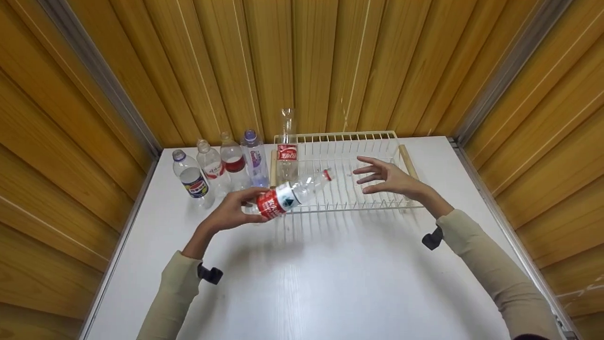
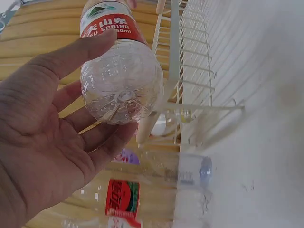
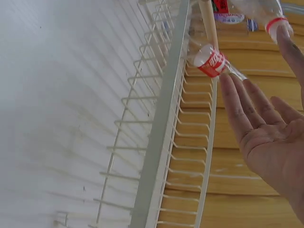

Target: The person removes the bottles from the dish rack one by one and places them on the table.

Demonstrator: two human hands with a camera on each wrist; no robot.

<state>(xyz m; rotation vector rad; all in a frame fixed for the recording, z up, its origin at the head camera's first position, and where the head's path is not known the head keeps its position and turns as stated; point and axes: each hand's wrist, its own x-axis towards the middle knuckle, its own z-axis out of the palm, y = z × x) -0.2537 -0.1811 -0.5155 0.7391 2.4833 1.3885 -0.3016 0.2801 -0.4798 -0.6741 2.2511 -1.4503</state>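
My left hand [image 1: 238, 208] grips a clear plastic water bottle [image 1: 278, 200] with a red and white label by its lower part. The bottle is tilted, its red-ringed neck pointing up and right, and it overlaps the rack's front left corner in the head view. In the left wrist view, thumb and fingers curl around the bottle's [image 2: 121, 80] base end. My right hand [image 1: 389, 178] is over the right part of the white wire rack [image 1: 339, 205], fingers spread and holding nothing. A clear bottle with a red label [image 1: 287, 152] stands upright in the rack's left end.
Left of the rack, several plastic bottles stand in a row: one with a dark blue label [image 1: 194, 184], two with reddish labels [image 1: 214, 169] [image 1: 234, 164], and a purple-capped one [image 1: 255, 160]. The rack has wooden end bars [image 1: 408, 160]. Wood-patterned walls [image 1: 311, 66] enclose the white table [image 1: 302, 283].
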